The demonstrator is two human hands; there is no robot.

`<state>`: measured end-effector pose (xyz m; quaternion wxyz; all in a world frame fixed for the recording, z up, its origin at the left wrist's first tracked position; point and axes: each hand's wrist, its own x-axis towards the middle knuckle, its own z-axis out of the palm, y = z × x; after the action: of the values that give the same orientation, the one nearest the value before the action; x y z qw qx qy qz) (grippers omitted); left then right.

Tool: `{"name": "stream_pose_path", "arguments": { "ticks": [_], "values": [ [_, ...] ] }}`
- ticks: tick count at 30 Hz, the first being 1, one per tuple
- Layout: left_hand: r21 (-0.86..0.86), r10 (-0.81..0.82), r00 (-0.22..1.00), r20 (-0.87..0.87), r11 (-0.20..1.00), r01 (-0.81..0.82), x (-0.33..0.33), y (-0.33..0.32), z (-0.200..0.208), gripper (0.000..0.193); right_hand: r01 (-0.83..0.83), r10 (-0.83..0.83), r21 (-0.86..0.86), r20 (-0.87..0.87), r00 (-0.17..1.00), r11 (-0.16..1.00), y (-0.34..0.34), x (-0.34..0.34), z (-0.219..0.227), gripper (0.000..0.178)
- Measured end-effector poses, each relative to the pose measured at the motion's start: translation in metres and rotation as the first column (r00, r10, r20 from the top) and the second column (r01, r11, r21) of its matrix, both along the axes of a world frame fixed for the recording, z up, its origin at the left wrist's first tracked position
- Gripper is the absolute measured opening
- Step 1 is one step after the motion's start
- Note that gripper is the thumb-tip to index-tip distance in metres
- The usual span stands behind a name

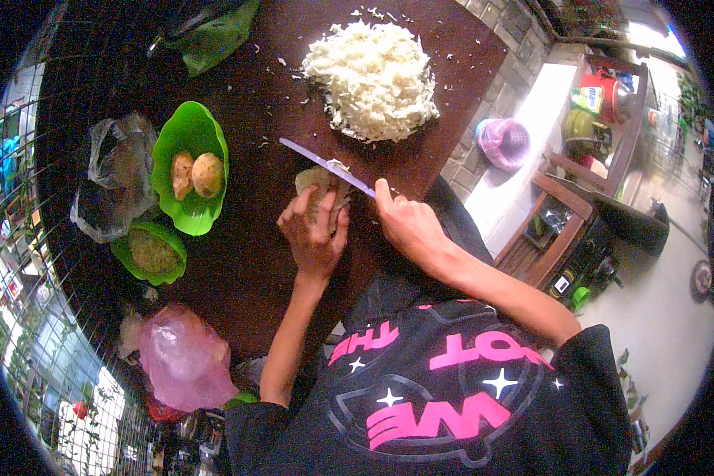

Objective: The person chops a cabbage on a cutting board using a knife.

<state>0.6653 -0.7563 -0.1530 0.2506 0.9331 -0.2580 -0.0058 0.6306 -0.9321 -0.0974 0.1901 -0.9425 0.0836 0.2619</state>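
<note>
My right hand is closed round the handle of a knife, its long pale blade slanting up to the left across the dark table. Under the blade sits a pale piece of cabbage, partly hidden by fingers. My left hand presses down on that piece with bent fingers, close to the cutting edge. Beyond both hands lies a large heap of white shredded cabbage, with loose shreds scattered around it.
A green leaf-shaped bowl at left holds two potatoes. Beside it are a smaller green bowl with grainy contents and a clear plastic bag. A pink bag sits nearer me; a green bag lies far left.
</note>
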Motion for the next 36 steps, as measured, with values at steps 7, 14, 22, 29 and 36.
{"name": "stream_pose_path", "arguments": {
  "ticks": [7,14,22,29,36],
  "values": [
    [-0.035,-0.006,1.000,0.024,0.999,0.007,0.002,0.000,0.000,0.033,-0.044,0.046,-0.058,0.033,0.998,0.997,-0.001,0.001,0.001,0.031],
    [-0.005,0.006,1.000,0.013,1.000,-0.006,0.002,-0.002,0.003,0.039,0.020,-0.017,0.070,-0.049,0.999,0.997,-0.002,-0.001,0.008,0.033],
    [-0.056,0.018,0.999,0.040,0.998,-0.015,0.001,-0.003,-0.001,0.037,0.047,-0.033,0.104,-0.132,0.991,0.994,0.002,0.003,0.012,0.034],
    [-0.043,0.014,1.000,0.005,0.999,-0.014,0.001,-0.002,0.004,0.035,0.030,-0.027,0.070,-0.033,0.999,0.997,0.004,-0.001,0.004,0.029],
    [-0.047,0.011,1.000,-0.003,0.999,-0.011,0.000,-0.001,0.000,0.035,-0.006,0.008,0.043,-0.046,0.999,0.999,-0.002,0.007,0.009,0.044]
  ]
}}
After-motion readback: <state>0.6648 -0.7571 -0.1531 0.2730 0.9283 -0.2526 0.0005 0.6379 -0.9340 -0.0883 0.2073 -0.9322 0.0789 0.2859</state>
